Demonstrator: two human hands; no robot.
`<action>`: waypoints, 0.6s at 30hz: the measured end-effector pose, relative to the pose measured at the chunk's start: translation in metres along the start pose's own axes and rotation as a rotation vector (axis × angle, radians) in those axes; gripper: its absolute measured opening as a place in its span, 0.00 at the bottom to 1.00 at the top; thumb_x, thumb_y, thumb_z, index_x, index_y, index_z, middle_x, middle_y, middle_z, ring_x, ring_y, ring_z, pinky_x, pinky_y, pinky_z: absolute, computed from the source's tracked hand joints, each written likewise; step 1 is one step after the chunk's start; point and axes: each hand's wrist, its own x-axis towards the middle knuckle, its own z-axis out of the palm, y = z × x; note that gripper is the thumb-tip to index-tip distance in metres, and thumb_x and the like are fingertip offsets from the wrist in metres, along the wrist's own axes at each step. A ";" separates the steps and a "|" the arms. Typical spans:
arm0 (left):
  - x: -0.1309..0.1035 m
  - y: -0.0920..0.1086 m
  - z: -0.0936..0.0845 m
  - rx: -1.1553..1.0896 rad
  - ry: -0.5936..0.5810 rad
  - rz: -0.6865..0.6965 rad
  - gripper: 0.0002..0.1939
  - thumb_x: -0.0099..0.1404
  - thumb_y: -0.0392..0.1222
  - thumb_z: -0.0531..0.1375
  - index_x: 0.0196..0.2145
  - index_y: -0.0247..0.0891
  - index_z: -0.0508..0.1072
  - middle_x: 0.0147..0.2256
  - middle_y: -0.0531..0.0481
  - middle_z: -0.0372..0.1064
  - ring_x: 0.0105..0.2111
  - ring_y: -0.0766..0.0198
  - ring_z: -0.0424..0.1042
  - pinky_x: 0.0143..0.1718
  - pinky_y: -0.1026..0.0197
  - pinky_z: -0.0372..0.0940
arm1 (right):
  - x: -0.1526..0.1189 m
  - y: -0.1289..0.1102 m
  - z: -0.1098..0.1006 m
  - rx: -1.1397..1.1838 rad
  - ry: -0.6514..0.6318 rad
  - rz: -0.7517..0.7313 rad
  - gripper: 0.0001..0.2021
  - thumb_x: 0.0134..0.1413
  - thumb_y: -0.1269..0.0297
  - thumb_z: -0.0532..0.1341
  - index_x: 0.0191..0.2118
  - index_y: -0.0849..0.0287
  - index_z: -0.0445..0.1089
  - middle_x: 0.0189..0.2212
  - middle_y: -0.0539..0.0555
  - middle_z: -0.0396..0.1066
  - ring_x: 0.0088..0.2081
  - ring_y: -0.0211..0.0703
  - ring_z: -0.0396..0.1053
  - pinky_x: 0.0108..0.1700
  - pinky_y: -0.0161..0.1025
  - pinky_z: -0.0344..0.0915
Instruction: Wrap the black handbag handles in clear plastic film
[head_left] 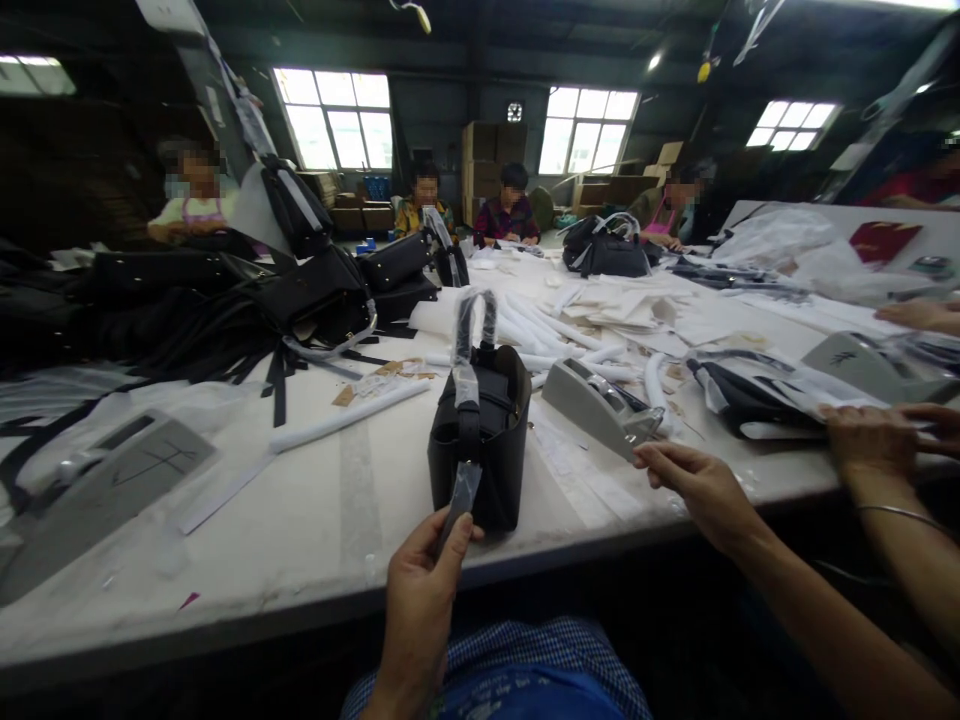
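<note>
A black handbag [487, 470] stands upright close to the near edge of the table [300, 530], about midway along it. The left hand [427, 570] pinches the film-wrapped strap end [465, 487] hanging down its front, thumb and fingers closed on it. The right hand [694, 490] has thumb and forefinger drawn together at the cutting end of a gray tape dispenser [592, 405], which sits right of the bag, set back from the near edge; whether a strip of tape lies between those fingertips I cannot tell. The bag looks fairly light, with walls stiff enough to stand alone yet likely to give if squeezed; its smooth faces would probably scuff, and the clear film on the raised handle [475, 325] may slide under the fingers. The handle's arch seems best for lifting, the lower side walls for steadying. Its mouth is open, showing brownish lining and a dark form, perhaps an inner pouch, though shadow hides the depth. Toward the table's left edge, another open bag [322, 305] lies tipped in a pile, its contents unclear. Beyond the far edge, cardboard boxes [484, 160] are stacked, their insides out of sight.
</note>
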 end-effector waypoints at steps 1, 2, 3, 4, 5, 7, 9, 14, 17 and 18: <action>0.000 0.000 0.000 -0.004 -0.020 -0.003 0.19 0.55 0.57 0.69 0.32 0.36 0.80 0.25 0.49 0.71 0.27 0.61 0.69 0.25 0.65 0.62 | -0.010 -0.015 0.014 -0.005 -0.082 -0.036 0.19 0.47 0.46 0.70 0.34 0.59 0.80 0.29 0.56 0.77 0.28 0.40 0.68 0.36 0.38 0.70; 0.000 -0.001 0.001 -0.002 -0.035 -0.001 0.19 0.56 0.56 0.68 0.33 0.36 0.79 0.26 0.49 0.72 0.27 0.61 0.69 0.26 0.65 0.62 | -0.021 -0.031 0.030 -0.001 -0.175 -0.056 0.18 0.49 0.47 0.69 0.33 0.59 0.80 0.27 0.56 0.76 0.28 0.40 0.69 0.36 0.37 0.69; 0.000 -0.001 0.001 0.002 -0.047 0.008 0.18 0.58 0.56 0.67 0.33 0.36 0.79 0.27 0.48 0.73 0.28 0.61 0.70 0.28 0.65 0.63 | -0.032 -0.047 0.047 0.009 -0.275 -0.064 0.18 0.50 0.47 0.68 0.32 0.59 0.80 0.26 0.55 0.75 0.27 0.40 0.69 0.36 0.37 0.69; 0.000 -0.002 0.001 0.008 -0.056 0.021 0.18 0.59 0.55 0.66 0.34 0.36 0.79 0.29 0.48 0.74 0.30 0.61 0.70 0.30 0.64 0.64 | -0.041 -0.062 0.064 0.030 -0.375 -0.068 0.17 0.51 0.48 0.68 0.31 0.59 0.79 0.26 0.55 0.75 0.26 0.39 0.68 0.34 0.36 0.68; 0.001 -0.002 0.001 0.013 -0.068 0.037 0.17 0.61 0.54 0.66 0.34 0.36 0.79 0.30 0.48 0.75 0.31 0.61 0.71 0.33 0.64 0.64 | -0.050 -0.075 0.080 0.056 -0.458 -0.062 0.17 0.51 0.48 0.68 0.31 0.59 0.79 0.25 0.54 0.75 0.25 0.38 0.68 0.31 0.35 0.67; 0.002 -0.002 0.001 0.014 -0.097 0.069 0.15 0.63 0.52 0.65 0.35 0.36 0.79 0.31 0.48 0.75 0.34 0.61 0.72 0.38 0.63 0.65 | -0.061 -0.093 0.111 0.113 -0.556 -0.055 0.17 0.51 0.48 0.67 0.31 0.59 0.78 0.25 0.53 0.75 0.23 0.37 0.67 0.28 0.34 0.66; 0.002 -0.002 0.001 -0.004 -0.130 0.092 0.14 0.64 0.50 0.64 0.37 0.36 0.79 0.33 0.48 0.76 0.35 0.60 0.73 0.41 0.62 0.65 | -0.065 -0.102 0.137 0.135 -0.568 -0.059 0.17 0.51 0.48 0.66 0.31 0.59 0.78 0.23 0.52 0.75 0.22 0.36 0.67 0.27 0.33 0.64; 0.002 0.002 0.001 -0.034 -0.147 0.106 0.13 0.64 0.49 0.63 0.37 0.35 0.79 0.32 0.47 0.76 0.36 0.57 0.74 0.41 0.59 0.67 | -0.060 -0.100 0.164 -0.055 -0.453 -0.121 0.17 0.53 0.49 0.65 0.26 0.59 0.77 0.19 0.51 0.73 0.22 0.37 0.66 0.24 0.32 0.60; 0.002 0.002 -0.001 -0.053 -0.170 0.099 0.14 0.64 0.49 0.63 0.36 0.35 0.79 0.33 0.46 0.77 0.37 0.56 0.74 0.43 0.59 0.66 | -0.054 -0.098 0.161 -0.130 -0.462 -0.113 0.18 0.53 0.48 0.65 0.26 0.59 0.77 0.19 0.50 0.72 0.22 0.36 0.66 0.24 0.32 0.60; 0.002 0.002 -0.002 -0.073 -0.183 0.087 0.14 0.64 0.50 0.63 0.36 0.35 0.79 0.34 0.46 0.77 0.38 0.57 0.73 0.43 0.60 0.66 | -0.051 -0.097 0.158 -0.112 -0.508 -0.090 0.19 0.53 0.47 0.65 0.26 0.60 0.78 0.19 0.51 0.73 0.21 0.36 0.65 0.25 0.32 0.60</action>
